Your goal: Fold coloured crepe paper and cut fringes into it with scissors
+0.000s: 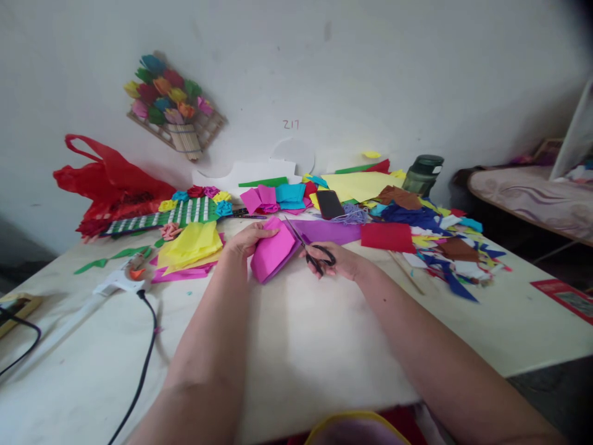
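My left hand [251, 238] pinches a folded stack of pink paper [272, 252] by its upper left part, above the middle of the table. In my right hand [341, 259] is a pair of black-handled scissors [319, 258], with fingers through the handle loops. The scissors' blades point up and left, at the right edge of the pink paper; whether they are cutting into it I cannot tell. Behind them lies a purple sheet [331, 230]. To the left rests a stack of yellow paper [192, 246] on more pink sheets.
A glue gun [125, 278] with a black cord lies at left. A red plastic bag [109, 179] and paper roses stand behind it. At the back are a phone [330, 204] and a green bottle [423, 175]. Colored scraps [456, 250] pile up at right beside a thin stick [406, 273].
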The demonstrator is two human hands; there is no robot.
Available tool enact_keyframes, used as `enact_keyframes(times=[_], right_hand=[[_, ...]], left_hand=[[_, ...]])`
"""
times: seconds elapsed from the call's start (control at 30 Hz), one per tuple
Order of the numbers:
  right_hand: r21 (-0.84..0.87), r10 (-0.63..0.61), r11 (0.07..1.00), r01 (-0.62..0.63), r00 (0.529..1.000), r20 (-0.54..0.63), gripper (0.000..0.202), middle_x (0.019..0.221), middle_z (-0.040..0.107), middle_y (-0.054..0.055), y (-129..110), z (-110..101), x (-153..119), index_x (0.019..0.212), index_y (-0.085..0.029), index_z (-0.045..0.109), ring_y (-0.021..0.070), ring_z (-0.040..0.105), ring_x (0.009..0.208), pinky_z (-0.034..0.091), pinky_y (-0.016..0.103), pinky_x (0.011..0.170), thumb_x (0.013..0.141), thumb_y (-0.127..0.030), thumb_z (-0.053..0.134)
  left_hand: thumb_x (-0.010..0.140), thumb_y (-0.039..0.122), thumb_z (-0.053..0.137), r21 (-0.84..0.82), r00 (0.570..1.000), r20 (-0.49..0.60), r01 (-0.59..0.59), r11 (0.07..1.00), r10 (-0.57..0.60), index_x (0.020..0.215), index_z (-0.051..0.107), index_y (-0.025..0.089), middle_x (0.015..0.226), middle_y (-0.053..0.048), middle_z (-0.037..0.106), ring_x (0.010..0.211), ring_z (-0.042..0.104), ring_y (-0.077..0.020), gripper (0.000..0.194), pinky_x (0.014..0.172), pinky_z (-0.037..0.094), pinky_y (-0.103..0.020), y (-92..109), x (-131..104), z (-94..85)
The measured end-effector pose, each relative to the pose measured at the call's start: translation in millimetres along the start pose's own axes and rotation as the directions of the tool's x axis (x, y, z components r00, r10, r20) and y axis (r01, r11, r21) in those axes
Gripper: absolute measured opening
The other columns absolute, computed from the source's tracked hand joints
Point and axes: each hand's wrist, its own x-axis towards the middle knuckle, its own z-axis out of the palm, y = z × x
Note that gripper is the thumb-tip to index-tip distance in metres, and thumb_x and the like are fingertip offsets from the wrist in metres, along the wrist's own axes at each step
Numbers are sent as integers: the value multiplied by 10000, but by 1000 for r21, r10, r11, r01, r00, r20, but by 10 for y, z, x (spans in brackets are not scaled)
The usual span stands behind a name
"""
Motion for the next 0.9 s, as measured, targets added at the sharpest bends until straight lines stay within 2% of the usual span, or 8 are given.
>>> enact_keyframes(times=[0.3, 0.47, 0.63, 0.9], right_hand=[[-10, 17, 1000, -17, 1000, -26, 484, 612, 555, 7, -39, 39, -10, 900, -126, 532, 72, 513, 462, 202, 158, 312, 713, -572, 554], [23, -28, 999, 29, 999, -16, 454, 622, 557, 10, 4, 45, 7, 903, -125, 537, 72, 515, 470, 211, 163, 319, 739, -548, 541], [26, -58, 998, 58, 998, -17, 444, 609, 552, 3, 6, 46, 3, 896, -127, 547, 67, 508, 455, 212, 165, 323, 746, -545, 534], [14, -22, 1000, 23, 999, -38, 460, 604, 562, 11, -24, 44, -15, 891, -120, 548, 69, 505, 448, 204, 171, 325, 729, -550, 551]], left_hand=[[597, 155, 738, -11, 999, -52, 12, 1000, -13, 963, 647, 113, 843, -94, 690, 771, 650, -190, 379, 754, 517, -273, -1, 2, 34], [599, 162, 739, -28, 997, -72, -4, 1000, 2, 990, 638, 126, 836, -85, 691, 772, 651, -187, 405, 747, 518, -268, -13, 9, 19], [590, 160, 743, -15, 999, -44, 24, 1000, -25, 923, 655, 105, 827, -93, 691, 731, 653, -184, 349, 722, 523, -267, -21, 10, -15], [564, 141, 756, 16, 998, -49, 28, 999, -28, 908, 660, 114, 844, -90, 691, 741, 651, -187, 358, 728, 518, -271, 20, -9, 1]])
